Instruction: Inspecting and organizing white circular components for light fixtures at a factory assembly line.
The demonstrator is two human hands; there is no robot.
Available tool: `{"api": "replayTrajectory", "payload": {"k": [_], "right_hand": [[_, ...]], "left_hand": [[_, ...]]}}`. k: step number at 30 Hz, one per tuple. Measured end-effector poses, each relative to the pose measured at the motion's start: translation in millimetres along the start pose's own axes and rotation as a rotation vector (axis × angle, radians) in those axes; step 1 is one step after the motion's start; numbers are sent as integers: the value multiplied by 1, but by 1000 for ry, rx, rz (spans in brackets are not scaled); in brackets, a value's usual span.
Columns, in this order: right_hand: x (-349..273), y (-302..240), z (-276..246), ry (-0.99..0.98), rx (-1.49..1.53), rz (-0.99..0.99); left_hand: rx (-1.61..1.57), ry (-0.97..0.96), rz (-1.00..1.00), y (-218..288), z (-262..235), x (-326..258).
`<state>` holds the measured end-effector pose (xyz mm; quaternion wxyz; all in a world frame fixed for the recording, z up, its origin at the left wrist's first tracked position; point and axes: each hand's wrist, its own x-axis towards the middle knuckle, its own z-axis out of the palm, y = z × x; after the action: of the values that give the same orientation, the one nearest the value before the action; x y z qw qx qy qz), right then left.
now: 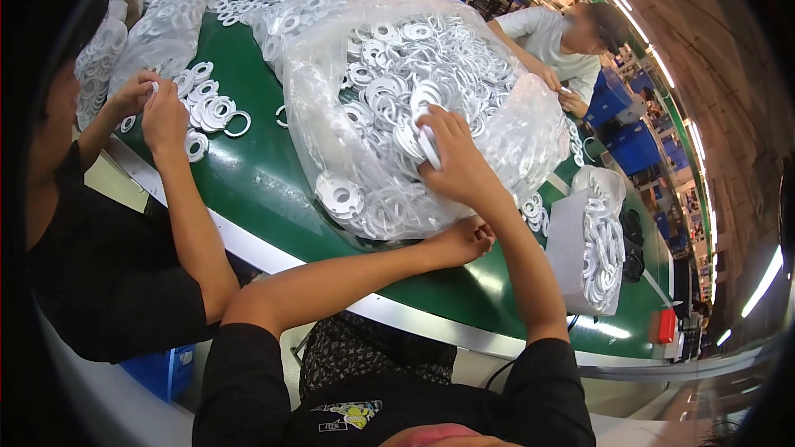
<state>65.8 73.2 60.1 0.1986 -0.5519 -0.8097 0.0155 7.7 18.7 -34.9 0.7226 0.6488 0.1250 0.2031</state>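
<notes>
A large clear plastic bag point(310, 108) stands on the green table, opened wide and heaped with white plastic rings point(389, 87). My right hand point(455, 157) reaches over its near side, thumb and fingers closed round several white rings point(428, 145) at the top of the heap. Below the bag's near edge, my left hand point(461, 244) rests low by the table with its fingers curled in; I see nothing in them. One flat ring point(339, 194) shows against the bag's near left wall.
A co-worker's hands point(161, 108) hold a small white piece at the left, beside loose rings point(207, 108) on the green table point(240, 165). Another person point(563, 50) works at the far right. A white box point(567, 261) full of rings stands right, near a red block point(666, 325).
</notes>
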Motion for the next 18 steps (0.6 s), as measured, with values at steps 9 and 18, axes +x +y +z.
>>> {"api": "replayTrajectory", "payload": {"k": [9, 18], "right_hand": [[109, 37, 64, 249, -210, -23], [148, 72, 42, 238, -275, -107]], "left_hand": [[100, 78, 165, -9, -3, 0], [98, 50, 106, 6, -2, -3]]}}
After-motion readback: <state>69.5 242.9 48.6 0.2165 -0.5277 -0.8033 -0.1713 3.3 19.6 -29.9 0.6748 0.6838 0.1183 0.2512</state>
